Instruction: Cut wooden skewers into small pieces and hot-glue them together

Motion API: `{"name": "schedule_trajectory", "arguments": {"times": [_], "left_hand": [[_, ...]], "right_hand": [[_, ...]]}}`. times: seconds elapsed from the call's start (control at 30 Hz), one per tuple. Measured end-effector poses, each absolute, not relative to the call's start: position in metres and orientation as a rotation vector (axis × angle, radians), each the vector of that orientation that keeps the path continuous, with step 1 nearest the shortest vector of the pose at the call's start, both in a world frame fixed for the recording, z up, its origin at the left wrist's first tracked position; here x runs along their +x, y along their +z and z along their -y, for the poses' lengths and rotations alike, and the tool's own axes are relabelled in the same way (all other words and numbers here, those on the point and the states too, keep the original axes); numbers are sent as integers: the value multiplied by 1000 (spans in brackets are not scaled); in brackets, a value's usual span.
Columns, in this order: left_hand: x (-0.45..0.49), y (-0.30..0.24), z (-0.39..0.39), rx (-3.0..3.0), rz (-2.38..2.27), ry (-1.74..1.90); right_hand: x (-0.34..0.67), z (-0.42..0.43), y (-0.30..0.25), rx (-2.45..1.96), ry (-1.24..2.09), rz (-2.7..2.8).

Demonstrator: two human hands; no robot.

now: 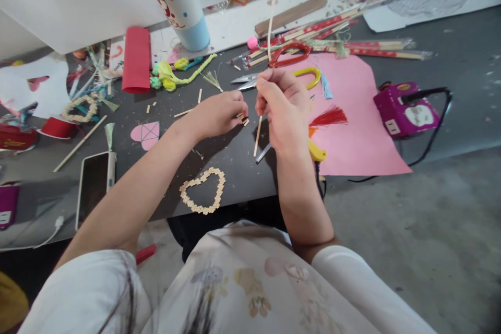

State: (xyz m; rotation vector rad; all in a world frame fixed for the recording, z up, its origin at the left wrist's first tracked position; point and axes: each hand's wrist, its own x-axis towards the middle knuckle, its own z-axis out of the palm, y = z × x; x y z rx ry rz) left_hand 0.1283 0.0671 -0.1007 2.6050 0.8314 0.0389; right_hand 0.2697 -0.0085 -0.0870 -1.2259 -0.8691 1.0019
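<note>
My left hand (224, 112) is closed, with a few short wooden stick pieces (244, 120) at its fingertips. Just to its right, my right hand (285, 102) is closed with fingers pinched. From beneath those fingers a thin wooden stick (258, 138) slants down; its upper end is hidden by the hand. A clear glue stick (263, 153) lies below, partly covered by my wrist. Behind both hands are scissors with red handles (289, 55) and a yellow handle (312, 78), blades pointing left. Nearer to me lies a heart outline of small wooden pieces (221, 188).
Pink paper (360, 115) lies right, bearing a red tassel (331, 116) and a yellow glue gun (317, 152). Beyond it sits a purple box (407, 109) with a black cord. A phone (95, 182) and a pink paper heart (146, 134) lie left. A tall bottle (178, 5) stands behind.
</note>
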Motion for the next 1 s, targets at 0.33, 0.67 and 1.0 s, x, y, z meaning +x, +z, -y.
{"name": "schedule_trajectory", "arguments": {"times": [0.33,0.67,1.0], "left_hand": [[124,-95,-65,2711,-815,61],[77,-90,-31,2043,-1388,685],[71,-99,-18,1338,-1099,827]], "right_hand": [[267,3,-93,-975,1030,746],[264,1,-112,-1565,751,1373],[254,-4,-123,-1683,539,1693]]}}
